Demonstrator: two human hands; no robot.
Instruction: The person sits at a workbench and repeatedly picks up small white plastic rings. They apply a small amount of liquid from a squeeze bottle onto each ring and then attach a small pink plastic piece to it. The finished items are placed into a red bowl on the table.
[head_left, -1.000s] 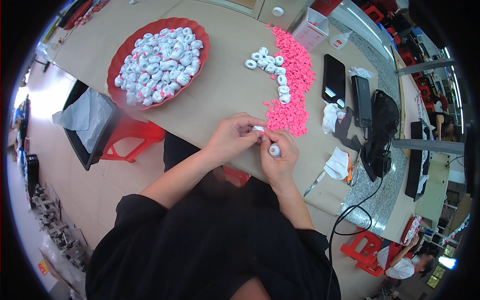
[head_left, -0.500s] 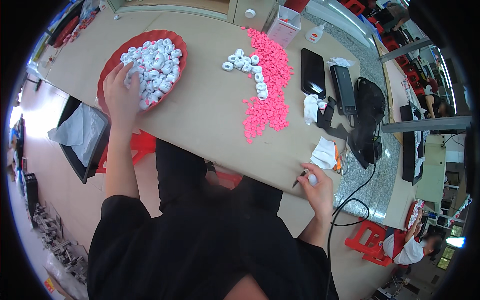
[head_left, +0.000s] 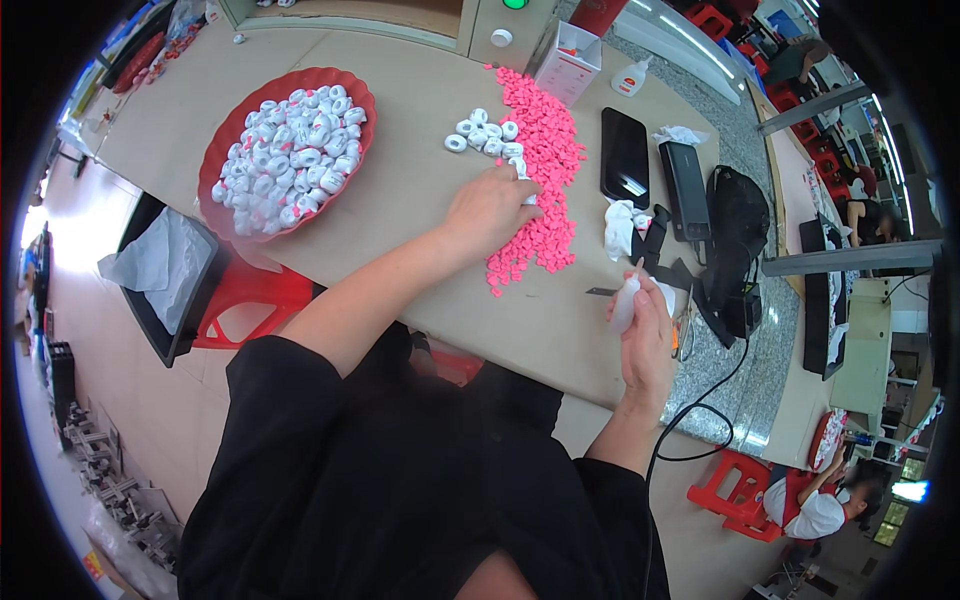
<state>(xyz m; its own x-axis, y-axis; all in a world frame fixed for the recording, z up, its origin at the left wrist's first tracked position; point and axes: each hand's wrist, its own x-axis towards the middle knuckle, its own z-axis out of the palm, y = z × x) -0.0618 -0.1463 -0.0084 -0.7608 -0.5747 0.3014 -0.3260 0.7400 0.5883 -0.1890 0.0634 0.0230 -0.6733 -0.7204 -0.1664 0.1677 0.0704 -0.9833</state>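
Observation:
My left hand (head_left: 492, 212) reaches over the table, its fingers closed around a small white rounded piece (head_left: 530, 198) at the near end of a row of white pieces (head_left: 488, 135). Under its fingertips spreads a long heap of small pink pieces (head_left: 545, 130). Near the table's right front edge, my right hand (head_left: 650, 335) is wrapped around a small white squeeze bottle (head_left: 624, 306), its thin tip upward. A thin dark pointed tool (head_left: 601, 292) sticks out leftward from the same hand; its other end is hidden. At left, a red scalloped bowl (head_left: 368, 108) holds many white pieces with pink spots.
Right of the heap lie a black phone (head_left: 625, 150), a dark power bank (head_left: 686, 190), crumpled tissue (head_left: 619, 228), a black bag (head_left: 738, 215) and a cable. A white box (head_left: 568, 65) and another bottle (head_left: 630, 77) stand behind. A black bin (head_left: 190, 300) is beside the table's left edge.
My left hand has left the red bowl and moved right to the row of white pieces. My right hand has risen, with the bottle now turned tip upward.

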